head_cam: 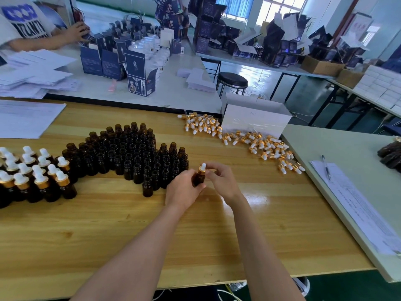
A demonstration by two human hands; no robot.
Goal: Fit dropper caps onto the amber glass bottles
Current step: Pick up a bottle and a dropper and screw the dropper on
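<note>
Step in hand: screwing down. Left hand [184,190] gripped one amber bottle [198,178] at 4 o'clock from the uncapped bottles [134,153]; right hand [221,181] pinched its dropper cap [202,167]. Next, judged: finish tightening, then stand it with the capped group [32,173] at 9 o'clock.

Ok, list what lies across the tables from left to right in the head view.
From the left: capped bottles → open amber bottles → loose dropper caps → pen → printed sheets.
</note>
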